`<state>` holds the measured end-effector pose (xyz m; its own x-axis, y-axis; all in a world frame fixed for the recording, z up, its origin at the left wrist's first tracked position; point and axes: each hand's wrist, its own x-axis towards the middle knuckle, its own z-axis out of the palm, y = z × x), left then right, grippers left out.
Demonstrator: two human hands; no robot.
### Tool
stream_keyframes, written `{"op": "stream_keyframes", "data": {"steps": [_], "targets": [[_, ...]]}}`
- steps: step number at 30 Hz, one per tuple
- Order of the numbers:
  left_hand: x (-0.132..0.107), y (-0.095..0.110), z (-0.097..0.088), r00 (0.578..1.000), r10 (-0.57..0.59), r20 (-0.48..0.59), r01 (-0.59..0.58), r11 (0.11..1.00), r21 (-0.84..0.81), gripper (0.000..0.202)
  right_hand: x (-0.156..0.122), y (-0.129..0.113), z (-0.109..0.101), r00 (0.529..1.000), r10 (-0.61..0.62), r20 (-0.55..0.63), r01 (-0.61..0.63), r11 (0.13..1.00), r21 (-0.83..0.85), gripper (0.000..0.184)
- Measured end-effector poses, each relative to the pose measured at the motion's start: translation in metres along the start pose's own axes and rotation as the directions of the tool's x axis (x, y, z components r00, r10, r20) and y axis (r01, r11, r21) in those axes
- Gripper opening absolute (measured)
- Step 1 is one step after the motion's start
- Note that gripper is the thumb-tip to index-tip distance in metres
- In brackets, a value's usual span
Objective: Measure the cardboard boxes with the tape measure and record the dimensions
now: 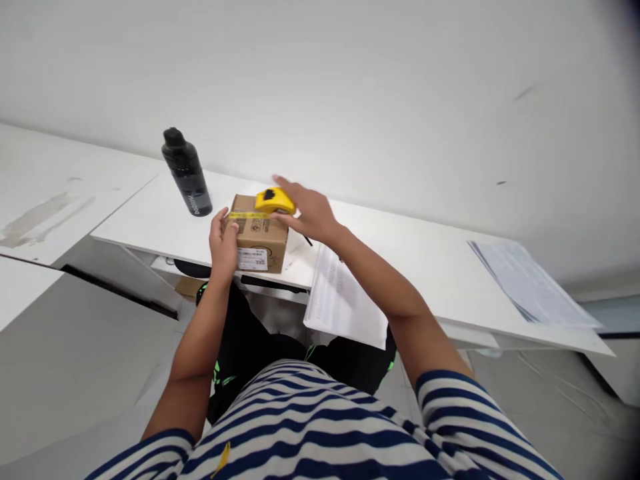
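Observation:
A brown cardboard box with a white label on its near side sits close to the front edge of the white desk. My left hand is closed on the box's left side, thumb over the top edge. In my right hand is a yellow tape measure, held over the box's far right corner. Its yellow blade runs across the box top to the fingers of my left hand. Whether those fingers also pinch the blade's end, I cannot tell.
A dark water bottle stands left of the box near the wall. Printed sheets overhang the desk's front edge, and more papers lie at the far right. A thin black object lies right of the box. The white desk runs along the wall.

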<state>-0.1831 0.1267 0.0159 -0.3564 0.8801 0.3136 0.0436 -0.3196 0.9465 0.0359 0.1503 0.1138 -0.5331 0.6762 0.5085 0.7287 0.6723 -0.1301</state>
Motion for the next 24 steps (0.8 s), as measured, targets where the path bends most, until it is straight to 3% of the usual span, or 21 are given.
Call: {"op": "stream_keyframes", "data": {"steps": [3, 4, 6, 9, 11, 12, 14, 15, 16, 17, 18, 19, 21, 22, 24], "targets": [[0.019, -0.003, 0.013, 0.996, 0.089, -0.001, -0.089, 0.989, 0.117, 0.035, -0.068, 0.036, -0.007, 0.947, 0.227, -0.228, -0.202, 0.971, 0.127, 0.076], [0.026, -0.003, 0.018, 0.994, 0.107, 0.013, -0.108, 0.984, 0.143, 0.034, -0.094, 0.043, -0.009, 0.904, 0.320, -0.282, -0.279, 0.944, 0.178, 0.075], [0.040, -0.001, 0.026, 0.989, 0.144, 0.040, -0.149, 0.968, 0.200, 0.033, -0.146, 0.049, -0.011, 0.776, 0.524, -0.351, -0.435, 0.848, 0.303, 0.073], [0.041, 0.010, 0.039, 0.948, 0.319, 0.025, -0.310, 0.898, 0.311, 0.038, -0.210, 0.037, -0.009, 0.595, 0.742, -0.308, -0.568, 0.660, 0.492, 0.070], [0.019, 0.018, 0.053, 0.882, 0.468, 0.042, -0.453, 0.823, 0.341, 0.044, -0.238, 0.022, -0.006, 0.557, 0.799, -0.227, -0.578, 0.569, 0.585, 0.064], [0.000, 0.021, 0.062, 0.850, 0.520, 0.079, -0.516, 0.796, 0.317, 0.047, -0.246, 0.012, -0.005, 0.561, 0.806, -0.187, -0.565, 0.539, 0.625, 0.061], [-0.045, 0.023, 0.080, 0.819, 0.458, 0.345, -0.521, 0.846, 0.114, 0.058, -0.251, -0.007, -0.002, 0.595, 0.794, -0.122, -0.520, 0.496, 0.695, 0.059], [-0.069, 0.022, 0.089, 0.761, 0.353, 0.544, -0.419, 0.908, -0.002, 0.068, -0.249, -0.017, -0.001, 0.620, 0.779, -0.097, -0.492, 0.482, 0.725, 0.060], [-0.091, 0.021, 0.097, 0.671, 0.250, 0.698, -0.272, 0.959, -0.081, 0.078, -0.245, -0.026, -0.001, 0.650, 0.756, -0.074, -0.463, 0.471, 0.751, 0.062], [-0.110, 0.019, 0.103, 0.597, 0.161, 0.786, -0.136, 0.986, -0.098, 0.079, -0.239, -0.034, 0.000, 0.688, 0.724, -0.051, -0.433, 0.465, 0.772, 0.065], [-0.124, 0.017, 0.107, 0.580, 0.092, 0.810, -0.030, 0.995, -0.092, 0.079, -0.233, -0.039, -0.001, 0.731, 0.682, -0.026, -0.403, 0.462, 0.790, 0.067], [-0.134, 0.014, 0.110, 0.605, 0.034, 0.795, 0.054, 0.995, -0.084, 0.078, -0.226, -0.041, -0.001, 0.778, 0.628, 0.008, -0.380, 0.461, 0.802, 0.068], [-0.141, 0.010, 0.108, 0.713, -0.075, 0.697, 0.175, 0.982, -0.073, 0.073, -0.213, -0.033, -0.003, 0.860, 0.500, 0.104, -0.373, 0.476, 0.796, 0.069], [-0.140, 0.008, 0.105, 0.750, -0.135, 0.648, 0.233, 0.970, -0.067, 0.072, -0.206, -0.021, -0.003, 0.877, 0.457, 0.151, -0.396, 0.507, 0.765, 0.071], [-0.130, 0.005, 0.095, 0.755, -0.255, 0.604, 0.345, 0.938, -0.035, 0.068, -0.192, 0.013, -0.001, 0.854, 0.476, 0.211, -0.493, 0.608, 0.623, 0.073]]}}
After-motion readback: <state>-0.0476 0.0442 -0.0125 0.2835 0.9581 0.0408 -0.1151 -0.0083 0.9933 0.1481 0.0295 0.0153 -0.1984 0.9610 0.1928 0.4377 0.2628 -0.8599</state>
